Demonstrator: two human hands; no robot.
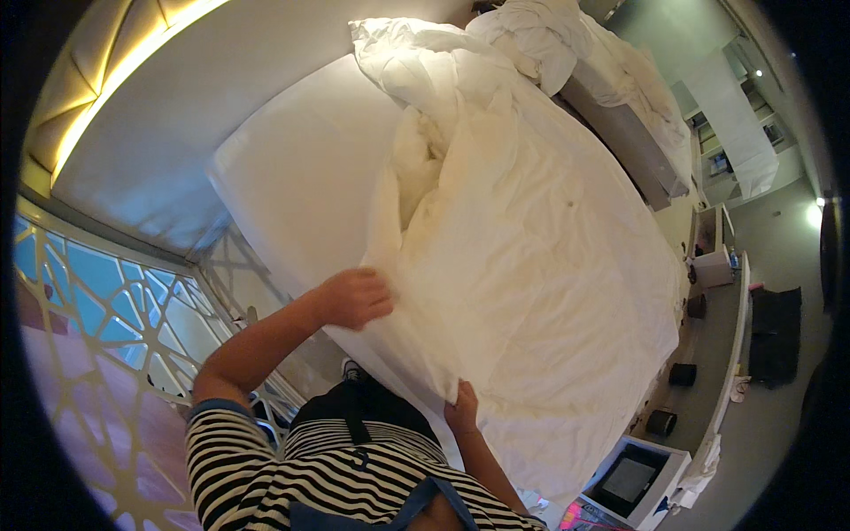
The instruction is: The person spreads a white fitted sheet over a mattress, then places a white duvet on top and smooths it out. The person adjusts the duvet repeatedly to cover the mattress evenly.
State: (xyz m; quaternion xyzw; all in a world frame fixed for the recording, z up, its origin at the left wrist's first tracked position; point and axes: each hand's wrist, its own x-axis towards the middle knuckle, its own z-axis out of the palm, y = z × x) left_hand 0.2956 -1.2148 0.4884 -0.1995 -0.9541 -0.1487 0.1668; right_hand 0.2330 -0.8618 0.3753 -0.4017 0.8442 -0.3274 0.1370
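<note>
A rumpled white duvet (518, 265) is spread over the near bed's right side, with a fold gaping along its left edge. My left hand (358, 299) is curled at this edge, slightly blurred, and seems to pinch the cloth. Lower and closer to my body, my right hand (463, 406) grips the duvet's near edge, raising a small peak of cloth. To the left, the white-sheeted mattress (305, 152) is uncovered. At the far end of the near bed, a white pillow (425, 66) lies against the duvet.
A second bed (624, 133) with bunched white bedding (531, 33) stands beyond a narrow gap. A patterned lattice screen (153, 332) rises close on my left. Along the right are a long counter (727, 372), dark round objects (682, 374) and a white box-like unit (671, 468).
</note>
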